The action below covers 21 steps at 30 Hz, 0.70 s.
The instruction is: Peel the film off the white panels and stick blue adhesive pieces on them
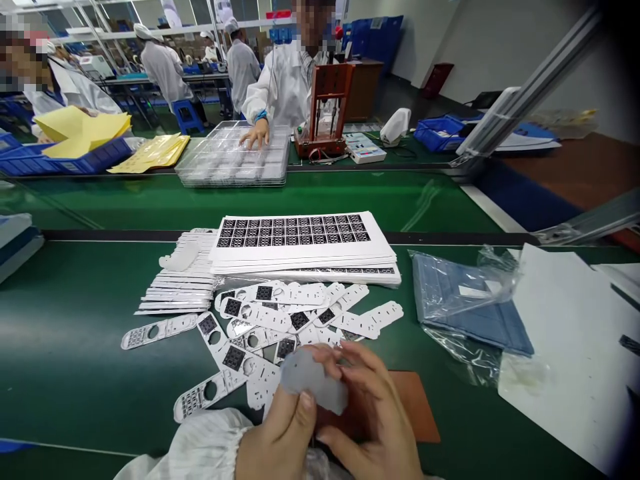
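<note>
Just above the front edge, a pale grey, rounded, flat piece [313, 380] is pinched between the thumb and fingers of my left hand [277, 433]; its material I cannot make out. My right hand [385, 413] curves around the piece's right side, thumb and fingers apart; whether its fingertips touch the piece I cannot tell. Under my hands lies a brown-orange mat [417, 407]. A loose heap of white cut strips with black printed squares and round holes [260, 317] spreads just beyond my hands.
Printed sheets [300, 260] lie behind the heap, with a stack of white strips [177, 290] to their left. A bagged blue cloth item [465, 300] and white paper [560, 347] are right. Across the green belt, a person's hand rests on clear trays [230, 163] beside a red press [327, 107].
</note>
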Each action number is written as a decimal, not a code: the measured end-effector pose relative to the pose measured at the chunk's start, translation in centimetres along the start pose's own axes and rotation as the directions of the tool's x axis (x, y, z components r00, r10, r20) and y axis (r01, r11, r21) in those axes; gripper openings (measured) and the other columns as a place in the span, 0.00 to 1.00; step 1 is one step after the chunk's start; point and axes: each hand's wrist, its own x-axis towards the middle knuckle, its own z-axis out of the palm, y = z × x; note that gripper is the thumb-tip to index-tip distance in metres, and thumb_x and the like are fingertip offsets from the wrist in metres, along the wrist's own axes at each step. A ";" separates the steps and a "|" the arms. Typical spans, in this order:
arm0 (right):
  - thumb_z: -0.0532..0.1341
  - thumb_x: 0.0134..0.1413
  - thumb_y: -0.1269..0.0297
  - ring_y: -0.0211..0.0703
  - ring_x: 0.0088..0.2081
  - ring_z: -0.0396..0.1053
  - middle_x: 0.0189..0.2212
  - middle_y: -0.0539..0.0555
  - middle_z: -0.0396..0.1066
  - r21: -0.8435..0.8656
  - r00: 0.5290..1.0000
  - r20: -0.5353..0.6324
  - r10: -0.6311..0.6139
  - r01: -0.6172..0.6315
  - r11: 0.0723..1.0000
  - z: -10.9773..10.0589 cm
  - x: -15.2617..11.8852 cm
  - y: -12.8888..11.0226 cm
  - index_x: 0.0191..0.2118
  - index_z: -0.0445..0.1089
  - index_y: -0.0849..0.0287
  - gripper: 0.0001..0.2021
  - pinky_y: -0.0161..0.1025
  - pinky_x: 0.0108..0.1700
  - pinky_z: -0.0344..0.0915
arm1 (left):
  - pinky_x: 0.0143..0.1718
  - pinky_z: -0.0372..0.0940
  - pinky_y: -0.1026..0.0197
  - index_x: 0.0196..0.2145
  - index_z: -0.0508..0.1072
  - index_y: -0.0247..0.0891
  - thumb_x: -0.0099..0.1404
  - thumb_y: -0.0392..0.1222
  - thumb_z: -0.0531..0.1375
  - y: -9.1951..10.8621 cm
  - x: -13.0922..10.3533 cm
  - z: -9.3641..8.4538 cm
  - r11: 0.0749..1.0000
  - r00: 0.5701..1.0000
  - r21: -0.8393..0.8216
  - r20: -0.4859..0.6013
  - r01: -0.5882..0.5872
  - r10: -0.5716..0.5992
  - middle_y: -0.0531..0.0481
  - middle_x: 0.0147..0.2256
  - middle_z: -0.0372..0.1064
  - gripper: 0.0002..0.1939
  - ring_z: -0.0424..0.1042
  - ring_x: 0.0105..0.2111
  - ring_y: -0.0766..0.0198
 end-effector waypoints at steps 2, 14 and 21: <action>0.60 0.57 0.62 0.52 0.53 0.66 0.55 0.62 0.60 -0.113 0.998 0.009 -0.054 0.055 0.992 0.1 -0.1 -0.4 0.47 0.64 0.54 0.12 0.39 0.45 0.72 | 0.44 0.67 0.61 0.62 0.49 0.44 0.71 0.47 0.38 -0.1 -0.4 0.5 1.000 1.000 0.013 -0.029 -0.006 0.006 0.45 0.42 0.70 0.24 0.69 0.41 0.62; 0.61 0.57 0.63 0.47 0.39 0.75 0.39 0.53 0.76 -0.353 0.926 0.296 -0.235 0.335 0.874 -7.9 0.6 3.2 0.43 0.71 0.52 0.08 0.41 0.38 0.76 | 0.55 0.57 0.48 0.55 0.60 0.42 0.65 0.33 0.53 -1.0 -0.6 -4.1 0.875 0.963 0.412 0.024 -0.255 0.270 0.44 0.47 0.67 0.21 0.60 0.54 0.55; 0.59 0.58 0.68 0.47 0.41 0.72 0.44 0.54 0.74 -0.393 0.858 0.458 -0.233 0.431 0.812 -6.9 -0.9 4.5 0.44 0.72 0.55 0.09 0.43 0.37 0.76 | 0.61 0.31 0.44 0.41 0.72 0.42 0.63 0.32 0.56 -1.6 -0.2 -1.5 0.760 0.942 0.565 0.106 -0.320 0.317 0.57 0.38 0.73 0.10 0.60 0.47 0.58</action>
